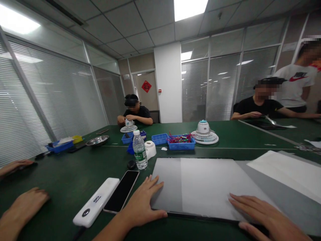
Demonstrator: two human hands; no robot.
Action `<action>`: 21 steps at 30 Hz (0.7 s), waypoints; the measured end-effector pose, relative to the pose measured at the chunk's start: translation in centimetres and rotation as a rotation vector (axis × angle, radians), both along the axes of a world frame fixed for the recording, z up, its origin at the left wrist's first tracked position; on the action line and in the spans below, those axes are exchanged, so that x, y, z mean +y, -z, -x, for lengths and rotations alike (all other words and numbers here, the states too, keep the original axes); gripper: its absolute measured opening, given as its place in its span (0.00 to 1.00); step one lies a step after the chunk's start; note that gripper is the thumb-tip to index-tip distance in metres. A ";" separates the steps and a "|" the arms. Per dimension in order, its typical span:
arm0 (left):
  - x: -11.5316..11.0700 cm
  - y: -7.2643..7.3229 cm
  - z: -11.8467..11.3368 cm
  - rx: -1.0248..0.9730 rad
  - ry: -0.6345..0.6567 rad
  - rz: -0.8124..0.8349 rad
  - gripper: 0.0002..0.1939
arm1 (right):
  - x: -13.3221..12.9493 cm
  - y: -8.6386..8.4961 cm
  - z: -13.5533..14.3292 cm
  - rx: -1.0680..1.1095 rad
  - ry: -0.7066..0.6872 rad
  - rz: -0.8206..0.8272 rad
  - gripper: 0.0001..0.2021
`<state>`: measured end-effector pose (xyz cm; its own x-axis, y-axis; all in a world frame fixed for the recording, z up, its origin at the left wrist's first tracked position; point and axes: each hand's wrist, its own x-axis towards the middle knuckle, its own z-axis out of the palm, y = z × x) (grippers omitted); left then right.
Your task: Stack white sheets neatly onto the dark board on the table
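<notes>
Bottom of the frame: both hands lay open and flat on a grey sheet.
Left hand pressed its lower-left corner, right hand the lower-right edge; long axis ran left-right across the desk.

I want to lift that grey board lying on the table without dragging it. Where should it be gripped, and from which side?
Probably by its two near corners, from the person's own side. The grey board lies flat on the green table, so only its thin edges offer a grip. The left hand already rests on the near left corner and the right hand near the right one; fingers could hook under that near edge.
</notes>
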<state>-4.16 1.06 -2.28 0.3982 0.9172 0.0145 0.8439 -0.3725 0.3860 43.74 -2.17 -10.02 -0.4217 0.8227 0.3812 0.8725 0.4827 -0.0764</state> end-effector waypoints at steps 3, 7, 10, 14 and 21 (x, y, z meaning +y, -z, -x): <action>0.2 0.3 -0.4 0.015 0.003 0.002 0.51 | 0.6 -1.5 -3.0 0.054 0.144 -0.026 0.25; 0.5 0.7 -0.6 0.027 -0.002 -0.007 0.50 | 2.0 -2.7 -8.8 0.129 0.361 0.004 0.24; 0.7 0.9 -0.4 0.036 0.014 -0.011 0.50 | 2.2 -2.8 -9.6 0.167 0.354 0.091 0.23; 0.7 0.8 -0.2 0.008 0.090 -0.024 0.46 | 0.7 -3.1 -5.5 0.151 0.210 0.169 0.26; 0.4 0.8 -0.2 0.041 0.077 -0.026 0.35 | 0.4 -4.0 -4.3 0.086 0.131 0.158 0.31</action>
<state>-3.96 1.48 -3.06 0.4680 0.8835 0.0198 0.8275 -0.4459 0.3412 48.07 -1.73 -6.03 -0.2791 0.9205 0.2733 0.9138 0.3421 -0.2191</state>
